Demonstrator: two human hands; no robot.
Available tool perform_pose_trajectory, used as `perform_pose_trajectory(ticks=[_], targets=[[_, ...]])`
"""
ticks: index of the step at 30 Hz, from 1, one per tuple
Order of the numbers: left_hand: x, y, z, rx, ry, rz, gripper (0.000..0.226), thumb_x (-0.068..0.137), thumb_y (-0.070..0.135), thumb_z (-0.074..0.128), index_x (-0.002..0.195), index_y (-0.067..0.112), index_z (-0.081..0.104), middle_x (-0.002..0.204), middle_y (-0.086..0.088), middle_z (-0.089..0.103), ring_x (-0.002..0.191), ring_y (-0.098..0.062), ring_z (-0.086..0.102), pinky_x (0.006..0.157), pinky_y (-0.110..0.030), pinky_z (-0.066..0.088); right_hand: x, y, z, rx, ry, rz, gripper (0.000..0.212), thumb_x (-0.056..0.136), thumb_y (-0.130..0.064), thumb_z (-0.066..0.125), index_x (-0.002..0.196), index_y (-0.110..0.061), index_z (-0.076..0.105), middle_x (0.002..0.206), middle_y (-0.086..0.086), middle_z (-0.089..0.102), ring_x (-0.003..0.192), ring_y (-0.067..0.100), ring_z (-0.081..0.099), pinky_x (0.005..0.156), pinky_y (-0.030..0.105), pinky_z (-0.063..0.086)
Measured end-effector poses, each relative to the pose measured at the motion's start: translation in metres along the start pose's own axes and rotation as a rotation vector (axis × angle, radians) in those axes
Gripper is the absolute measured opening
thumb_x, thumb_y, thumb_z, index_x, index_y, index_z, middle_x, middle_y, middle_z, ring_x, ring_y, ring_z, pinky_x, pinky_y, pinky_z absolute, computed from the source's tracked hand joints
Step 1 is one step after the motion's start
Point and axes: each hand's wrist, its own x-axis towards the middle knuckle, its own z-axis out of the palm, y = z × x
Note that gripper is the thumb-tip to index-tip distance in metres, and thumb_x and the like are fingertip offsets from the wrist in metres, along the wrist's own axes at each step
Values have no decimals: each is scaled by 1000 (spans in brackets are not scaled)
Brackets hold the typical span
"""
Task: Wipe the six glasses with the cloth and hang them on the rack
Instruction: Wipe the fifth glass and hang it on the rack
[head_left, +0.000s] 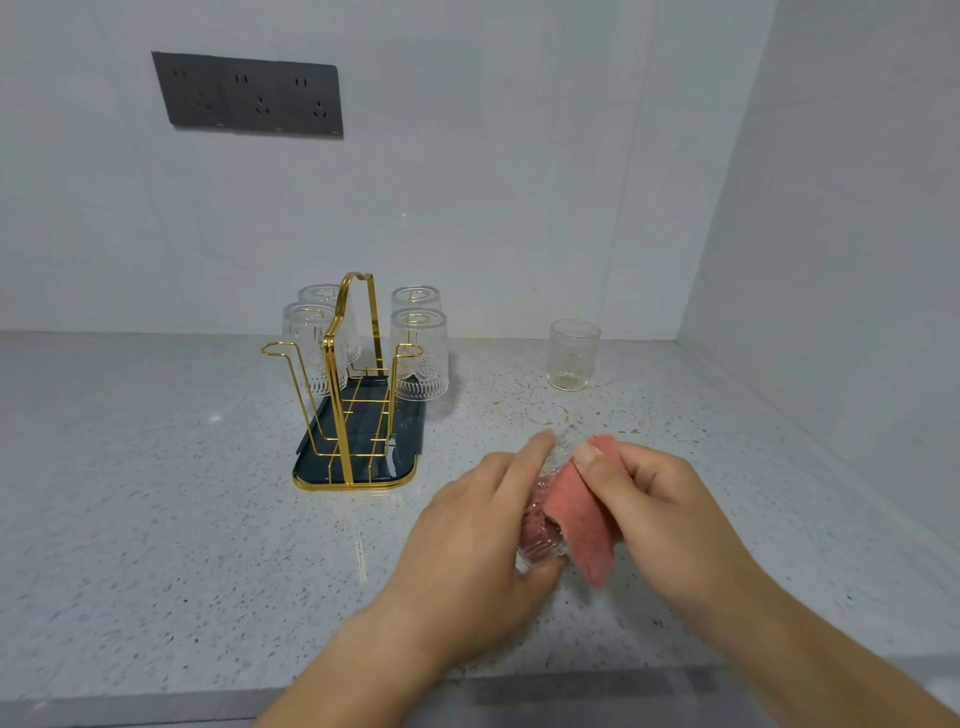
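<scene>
Lower centre, the left hand (483, 525) grips a clear glass (540, 538) while the right hand (660, 509) pinches the pink cloth (582, 519) against it. The slick glass could slip onto the counter (156, 467). Four glasses (420, 358) hang on the rack (353, 384), centre-left.

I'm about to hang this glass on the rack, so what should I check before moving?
1. Left hand grip on held glass: ok, fingers wrapped round it.
2. Cloth off the glass: not ok, right hand pinches it against the glass.
3. Wiping finished: cannot tell.
4. Free place on rack: ok, both front hooks bare.
5. Hung glasses clear of the path: ok, all four hang further back.
</scene>
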Motion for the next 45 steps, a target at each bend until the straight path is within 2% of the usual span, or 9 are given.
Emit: perform_pose_trajectory(ticks=[5, 11, 14, 20, 27, 32, 36, 38, 45], targets=[[2, 2, -7, -180, 1, -192, 74, 78, 42, 78, 144, 38, 44, 128, 19, 59, 116, -5, 59, 99, -30, 51, 5, 0, -7, 181, 180, 8, 50, 107, -34, 41, 85, -7, 77, 76, 11, 78, 71, 14, 74, 66, 14, 54], [6, 8, -18, -1006, 62, -476, 62, 70, 21, 90, 125, 31, 63, 114, 13, 77, 105, -5, 74, 88, -23, 54, 7, 20, -18, 352, 349, 88, 44, 110, -34, 34, 109, -15, 74, 104, 8, 80, 104, 19, 75, 102, 42, 50], [15, 12, -21, -1141, 132, -490, 67, 70, 13, 93, 128, 20, 61, 113, 4, 80, 105, -12, 76, 91, -28, 55, 1, 31, -9, 413, 289, 184, 42, 108, -32, 41, 109, -6, 74, 108, 22, 76, 108, 41, 70, 97, 52, 52], [21, 18, -12, -1102, 299, -512, 73, 68, 12, 94, 129, 19, 54, 116, -4, 77, 101, -14, 76, 76, -24, 60, -6, 30, 15, 642, 87, 273, 47, 99, -33, 43, 117, 0, 70, 111, 29, 74, 97, 44, 70, 76, 50, 54], [23, 20, -7, -1123, 313, -436, 62, 73, 4, 90, 125, 7, 58, 109, -8, 78, 96, -15, 77, 78, -21, 59, -10, 10, 36, 947, -82, 247, 82, 95, -63, 30, 145, -1, 48, 142, 19, 61, 136, 27, 57, 116, 44, 42], [15, 32, 0, -1233, 168, -443, 56, 79, -1, 86, 124, 9, 55, 107, -10, 80, 89, -21, 79, 65, -28, 63, 5, 7, 26, 1128, -75, 264, 88, 99, -68, 19, 122, -2, 72, 130, 25, 68, 118, 34, 69, 99, 43, 56], [21, 21, 2, -1091, 305, -436, 66, 70, 8, 92, 123, 16, 54, 112, -4, 77, 104, -15, 76, 82, -25, 59, -6, 13, 40, 1113, -157, 321, 89, 101, -70, 19, 152, 0, 41, 154, 26, 46, 136, 35, 55, 109, 45, 50], [24, 13, 0, -1040, 332, -442, 66, 73, 8, 92, 126, 18, 54, 118, -2, 73, 107, -9, 73, 88, -22, 57, -12, 23, 41, 1075, -170, 305, 93, 102, -70, 20, 157, 4, 23, 162, 30, 27, 149, 41, 35, 123, 52, 26], [11, 20, 7, -1075, 275, -476, 69, 73, 3, 92, 128, 18, 53, 112, 6, 77, 107, -9, 75, 83, -25, 61, 1, 13, 18, 1089, -38, 294, 90, 98, -68, 23, 129, 6, 64, 131, 31, 65, 120, 44, 66, 90, 50, 61]])
